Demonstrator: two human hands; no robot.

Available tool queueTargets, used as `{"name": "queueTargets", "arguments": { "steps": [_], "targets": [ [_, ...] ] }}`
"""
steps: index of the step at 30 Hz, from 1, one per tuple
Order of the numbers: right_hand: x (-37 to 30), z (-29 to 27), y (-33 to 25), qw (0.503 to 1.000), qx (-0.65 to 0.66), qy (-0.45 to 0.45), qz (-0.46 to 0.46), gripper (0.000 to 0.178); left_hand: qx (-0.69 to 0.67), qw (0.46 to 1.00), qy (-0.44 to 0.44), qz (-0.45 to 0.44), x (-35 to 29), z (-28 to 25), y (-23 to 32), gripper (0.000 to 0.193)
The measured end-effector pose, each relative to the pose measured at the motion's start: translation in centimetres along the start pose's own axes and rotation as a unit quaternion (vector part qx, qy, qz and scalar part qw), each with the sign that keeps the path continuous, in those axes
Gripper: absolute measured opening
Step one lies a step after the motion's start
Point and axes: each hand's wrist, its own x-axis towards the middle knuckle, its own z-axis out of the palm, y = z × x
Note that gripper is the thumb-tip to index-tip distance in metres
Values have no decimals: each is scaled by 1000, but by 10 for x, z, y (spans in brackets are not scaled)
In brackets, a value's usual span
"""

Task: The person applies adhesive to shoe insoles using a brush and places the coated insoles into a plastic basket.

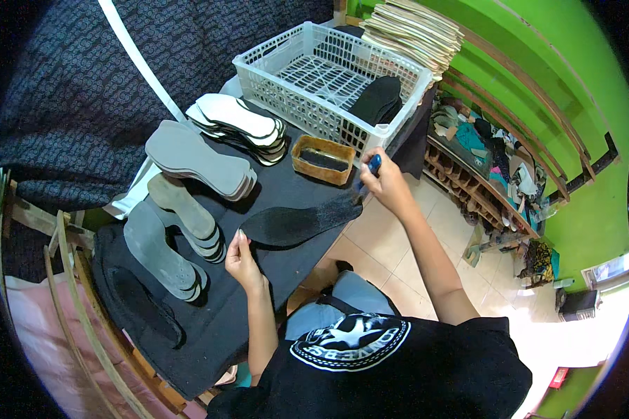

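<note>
A black shoe insole [293, 225] lies on the dark cloth-covered table, one end reaching the table's right edge. My left hand [244, 262] pinches its left end between thumb and fingers. My right hand [386, 181] is closed round a blue-handled brush [374, 165], whose lower end is at or just above the insole's right end; contact is hard to tell. Just beyond the insole stands a small tan rectangular tub [323, 159] with dark stuff inside. Left of the insole lie stacks of grey insoles [199, 159], olive-grey insoles [182, 209] and curved grey pieces [154, 248].
A white plastic crate [286, 87] holding black insoles [377, 100] stands at the back. White-topped pieces [234, 115] are stacked before it. Another black insole [147, 307] lies near left. Piled sheets [412, 35] stand behind the crate; a cluttered shelf [482, 160] is along the green wall.
</note>
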Motion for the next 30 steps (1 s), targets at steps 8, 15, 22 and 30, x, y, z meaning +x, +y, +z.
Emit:
{"name": "queueTargets", "arguments": {
  "steps": [8, 15, 22, 30],
  "targets": [
    [-7, 13, 7, 996, 56, 69, -17, 20, -13, 1000, 11, 15, 5, 0, -7, 23],
    [-13, 8, 4, 992, 44, 118, 16, 18, -8, 1000, -1, 17, 5, 1, -7, 22],
    [-18, 14, 17, 988, 45, 138, 54, 21, -11, 1000, 2, 24, 5, -1, -7, 22],
    [-28, 37, 8, 976, 65, 197, -71, 17, -11, 999, -13, 32, 4, 0, -7, 23]
  ]
}}
